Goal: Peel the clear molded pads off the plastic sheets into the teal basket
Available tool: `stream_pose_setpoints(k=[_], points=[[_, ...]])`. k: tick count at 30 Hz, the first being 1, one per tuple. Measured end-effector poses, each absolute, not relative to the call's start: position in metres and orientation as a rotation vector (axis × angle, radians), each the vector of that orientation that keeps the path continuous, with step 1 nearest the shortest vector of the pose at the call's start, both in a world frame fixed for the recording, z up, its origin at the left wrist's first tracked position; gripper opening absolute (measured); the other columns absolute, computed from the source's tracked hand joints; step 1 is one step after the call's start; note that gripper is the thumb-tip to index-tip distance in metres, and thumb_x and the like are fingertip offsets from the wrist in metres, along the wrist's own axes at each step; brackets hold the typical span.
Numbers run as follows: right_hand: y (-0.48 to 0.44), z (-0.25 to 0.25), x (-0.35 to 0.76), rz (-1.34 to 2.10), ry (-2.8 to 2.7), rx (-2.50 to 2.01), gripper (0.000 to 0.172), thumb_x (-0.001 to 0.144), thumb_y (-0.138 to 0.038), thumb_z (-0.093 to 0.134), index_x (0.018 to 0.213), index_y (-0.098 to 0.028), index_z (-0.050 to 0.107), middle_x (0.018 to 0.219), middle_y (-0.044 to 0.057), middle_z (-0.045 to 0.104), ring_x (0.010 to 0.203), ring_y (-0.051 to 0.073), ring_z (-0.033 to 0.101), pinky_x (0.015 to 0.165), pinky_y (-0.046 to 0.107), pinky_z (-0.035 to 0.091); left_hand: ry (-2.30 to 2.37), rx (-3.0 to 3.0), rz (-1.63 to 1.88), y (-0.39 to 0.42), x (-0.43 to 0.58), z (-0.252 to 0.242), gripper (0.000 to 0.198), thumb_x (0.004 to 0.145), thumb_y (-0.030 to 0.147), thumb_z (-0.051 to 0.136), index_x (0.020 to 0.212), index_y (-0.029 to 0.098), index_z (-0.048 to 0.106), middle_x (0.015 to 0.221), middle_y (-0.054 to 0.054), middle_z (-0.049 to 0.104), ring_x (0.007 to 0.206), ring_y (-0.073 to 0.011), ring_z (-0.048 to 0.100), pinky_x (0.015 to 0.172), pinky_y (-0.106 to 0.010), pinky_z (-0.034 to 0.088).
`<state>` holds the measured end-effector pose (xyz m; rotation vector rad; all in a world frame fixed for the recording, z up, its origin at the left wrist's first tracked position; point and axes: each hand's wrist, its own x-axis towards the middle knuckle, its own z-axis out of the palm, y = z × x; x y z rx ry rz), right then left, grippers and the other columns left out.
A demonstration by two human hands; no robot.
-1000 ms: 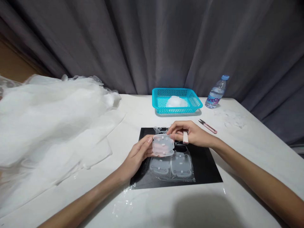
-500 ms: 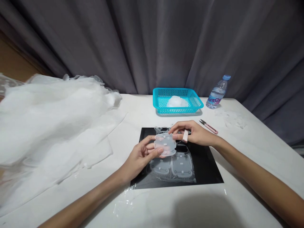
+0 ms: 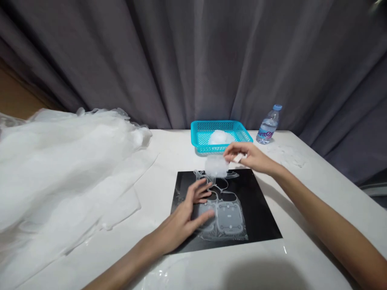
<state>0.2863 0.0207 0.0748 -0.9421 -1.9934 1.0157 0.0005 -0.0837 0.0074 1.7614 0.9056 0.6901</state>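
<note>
My right hand (image 3: 246, 156) pinches a frosted, translucent sheet piece (image 3: 217, 166) by its right edge, above the back of a black mat (image 3: 261, 217). The piece is blurred by motion. A small whitish wrap or strip (image 3: 239, 157) shows at the fingers of that hand; I cannot tell which. My left hand (image 3: 190, 213) is open, fingers apart, over the left part of a clear sheet (image 3: 230, 217) on the mat. This sheet bears rounded square shapes with small dots, and cut-out gaps toward the back. Part of it is hidden under my left hand.
A turquoise basket (image 3: 193, 139) with a white pile (image 3: 220, 137) in it stands at the back. To its right is a water bottle (image 3: 267, 127). A large heap of white translucent sheets (image 3: 66, 161) covers the left side. Clear scraps (image 3: 287, 155) lie at the right.
My left hand has let go of the frosted piece and moved down over the sheet. My right hand has carried the piece up toward the basket. The snips are now hidden from view.
</note>
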Motion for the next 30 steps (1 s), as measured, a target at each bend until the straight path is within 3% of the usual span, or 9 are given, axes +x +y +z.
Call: stream_pose_setpoints(k=[2, 5, 8, 13, 15, 19, 23, 25, 30], points=[[0.052, 0.085, 0.297, 0.802, -1.912, -1.031, 0.020, 0.091, -0.037, 0.071, 0.097, -0.018, 0.070, 0.090, 0.005, 0.073, 0.085, 0.020, 0.066, 0.079, 0.033, 0.051, 0.918, 2.024, 0.541, -0.087, -0.001, 0.010, 0.075, 0.102, 0.040, 0.065, 0.164, 0.035, 0.023, 0.165, -0.016, 0.046, 0.145, -0.0310, 0.054, 0.119, -0.056, 0.046], [0.095, 0.093, 0.306, 0.351, -1.867, -1.307, 0.018, 0.097, -0.032, 0.061, 0.099, -0.018, 0.070, 0.091, 0.007, 0.072, 0.087, 0.023, 0.065, 0.082, 0.037, 0.049, 0.899, 2.318, 0.448, -0.091, -0.001, 0.017, 0.064, 0.106, 0.039, 0.057, 0.164, 0.034, 0.030, 0.169, -0.013, 0.041, 0.147, -0.0310, 0.052, 0.120, -0.056, 0.045], [0.106, 0.087, 0.306, 0.162, -1.855, -1.386, 0.022, 0.101, -0.028, 0.051, 0.097, -0.018, 0.070, 0.098, 0.012, 0.069, 0.094, 0.028, 0.063, 0.087, 0.041, 0.045, 0.937, 2.478, 0.441, -0.092, 0.000, 0.020, 0.052, 0.108, 0.039, 0.053, 0.158, 0.032, 0.040, 0.171, -0.013, 0.035, 0.148, -0.0318, 0.051, 0.117, -0.052, 0.050], [0.043, 0.057, 0.302, 0.168, -1.983, -1.306, 0.026, 0.105, -0.034, 0.050, 0.090, -0.021, 0.066, 0.096, 0.010, 0.070, 0.095, 0.028, 0.060, 0.089, 0.042, 0.044, 1.054, 2.561, 0.507, -0.093, 0.001, 0.009, 0.039, 0.108, 0.039, 0.051, 0.145, 0.028, 0.051, 0.160, -0.015, 0.046, 0.137, -0.0333, 0.060, 0.109, -0.054, 0.057], [0.006, 0.045, 0.301, 0.222, -2.110, -1.238, 0.021, 0.103, -0.039, 0.059, 0.095, -0.022, 0.067, 0.101, 0.008, 0.071, 0.098, 0.027, 0.060, 0.090, 0.041, 0.044, 1.090, 2.592, 0.546, -0.093, 0.003, 0.004, 0.035, 0.108, 0.039, 0.050, 0.141, 0.027, 0.053, 0.158, -0.015, 0.046, 0.135, -0.0343, 0.061, 0.108, -0.055, 0.057], [-0.043, 0.023, 0.300, 0.434, -2.365, -1.178, 0.025, 0.099, -0.045, 0.069, 0.111, -0.022, 0.067, 0.108, 0.009, 0.070, 0.102, 0.027, 0.060, 0.090, 0.040, 0.044, 1.169, 2.647, 0.598, -0.090, 0.008, -0.004, 0.034, 0.107, 0.038, 0.051, 0.138, 0.024, 0.054, 0.155, -0.017, 0.046, 0.135, -0.0372, 0.060, 0.107, -0.059, 0.056], [-0.043, 0.007, 0.298, 0.481, -2.346, -1.229, 0.009, 0.103, -0.028, 0.063, 0.098, -0.021, 0.065, 0.097, 0.007, 0.070, 0.094, 0.024, 0.060, 0.084, 0.036, 0.042, 1.181, 2.709, 0.667, -0.088, 0.013, -0.004, 0.031, 0.108, 0.034, 0.050, 0.135, 0.020, 0.057, 0.151, -0.019, 0.050, 0.132, -0.0379, 0.061, 0.105, -0.059, 0.056], [-0.031, 0.002, 0.296, 0.468, -2.294, -1.242, 0.012, 0.104, -0.023, 0.061, 0.092, -0.020, 0.063, 0.094, 0.007, 0.070, 0.092, 0.024, 0.061, 0.084, 0.036, 0.042, 1.110, 2.762, 0.699, -0.090, 0.016, -0.001, 0.028, 0.108, 0.028, 0.049, 0.133, 0.019, 0.058, 0.147, -0.019, 0.055, 0.130, -0.0356, 0.063, 0.104, -0.056, 0.057], [-0.019, 0.008, 0.298, 0.473, -2.245, -1.222, 0.018, 0.107, -0.033, 0.057, 0.097, -0.020, 0.065, 0.099, 0.009, 0.070, 0.096, 0.025, 0.063, 0.089, 0.038, 0.044, 0.694, 2.892, 0.548, -0.099, 0.021, 0.010, 0.037, 0.108, 0.025, 0.050, 0.144, 0.019, 0.056, 0.140, -0.014, 0.068, 0.126, -0.0294, 0.066, 0.109, -0.047, 0.053]])
